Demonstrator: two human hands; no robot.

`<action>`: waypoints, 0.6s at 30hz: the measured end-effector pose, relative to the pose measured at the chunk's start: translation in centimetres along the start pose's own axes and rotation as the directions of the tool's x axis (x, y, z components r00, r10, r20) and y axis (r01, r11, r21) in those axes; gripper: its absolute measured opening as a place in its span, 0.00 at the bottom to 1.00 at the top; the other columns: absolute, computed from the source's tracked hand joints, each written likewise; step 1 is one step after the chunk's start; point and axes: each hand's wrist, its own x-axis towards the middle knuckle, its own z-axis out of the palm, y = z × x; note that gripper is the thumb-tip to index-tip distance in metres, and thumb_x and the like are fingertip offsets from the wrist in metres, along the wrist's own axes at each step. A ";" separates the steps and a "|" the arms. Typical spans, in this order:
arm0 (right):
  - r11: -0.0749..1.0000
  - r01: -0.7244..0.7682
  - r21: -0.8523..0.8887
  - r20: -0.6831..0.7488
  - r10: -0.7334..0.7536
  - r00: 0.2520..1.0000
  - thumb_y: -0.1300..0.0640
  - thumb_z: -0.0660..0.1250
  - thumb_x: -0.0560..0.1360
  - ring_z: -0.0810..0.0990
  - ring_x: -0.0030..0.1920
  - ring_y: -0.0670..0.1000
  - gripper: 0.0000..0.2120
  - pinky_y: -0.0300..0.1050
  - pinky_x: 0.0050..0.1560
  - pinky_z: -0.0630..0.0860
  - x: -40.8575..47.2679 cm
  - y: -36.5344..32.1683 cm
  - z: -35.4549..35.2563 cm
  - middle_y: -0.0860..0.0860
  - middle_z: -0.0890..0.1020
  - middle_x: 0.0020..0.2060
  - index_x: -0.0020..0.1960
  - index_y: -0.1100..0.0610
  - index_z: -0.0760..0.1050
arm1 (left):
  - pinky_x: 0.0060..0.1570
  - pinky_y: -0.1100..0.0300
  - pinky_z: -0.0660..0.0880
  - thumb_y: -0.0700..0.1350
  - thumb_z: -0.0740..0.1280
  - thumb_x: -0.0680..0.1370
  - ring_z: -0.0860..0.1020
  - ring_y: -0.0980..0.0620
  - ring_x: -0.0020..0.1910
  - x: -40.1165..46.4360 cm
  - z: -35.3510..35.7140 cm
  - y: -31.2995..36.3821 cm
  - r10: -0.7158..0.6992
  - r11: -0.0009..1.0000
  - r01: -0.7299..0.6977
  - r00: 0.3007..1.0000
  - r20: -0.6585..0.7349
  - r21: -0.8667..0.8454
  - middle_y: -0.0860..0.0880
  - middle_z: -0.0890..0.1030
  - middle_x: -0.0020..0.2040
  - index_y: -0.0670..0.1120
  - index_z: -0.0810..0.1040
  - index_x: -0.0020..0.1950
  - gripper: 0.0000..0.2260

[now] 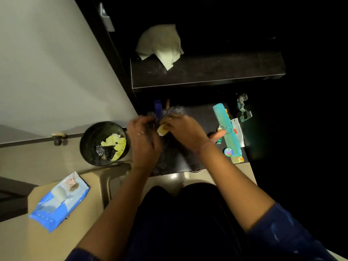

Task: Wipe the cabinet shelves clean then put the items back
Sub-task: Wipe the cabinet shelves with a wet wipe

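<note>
Both hands meet over the left part of the dark lower shelf (195, 117). My left hand (143, 137) grips a dark item that is mostly hidden under its fingers. My right hand (180, 129) pinches a small pale yellowish wipe (162, 130) against that item. Just behind the hands lie crinkled clear plastic (172, 110), a blue tube (157, 108) and a thin orange stick (167, 103). A crumpled pale cloth (162, 45) rests on the dark upper shelf (216, 70).
A teal comb (225, 127), a small round blue tin (228, 152), a small bottle (219, 132) and a white packet (237, 130) lie on the shelf's right side. A black bin (90, 146) holding used wipes stands left. A blue wipes pack (60, 199) lies on the floor. The white cabinet door (56, 72) is open.
</note>
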 end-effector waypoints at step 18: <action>0.905 -0.359 -0.231 0.077 0.384 0.920 0.51 0.70 0.70 0.79 0.54 0.57 0.14 0.47 0.53 0.74 -2.8 11.9 -7.0 0.55 0.81 0.50 0.55 0.45 0.79 | 0.63 0.61 0.64 0.43 0.65 0.77 0.69 0.45 0.64 5.3 7.2 0.2 -0.441 0.894 0.430 0.893 0.086 0.127 0.39 0.69 0.65 0.36 0.64 0.66 0.21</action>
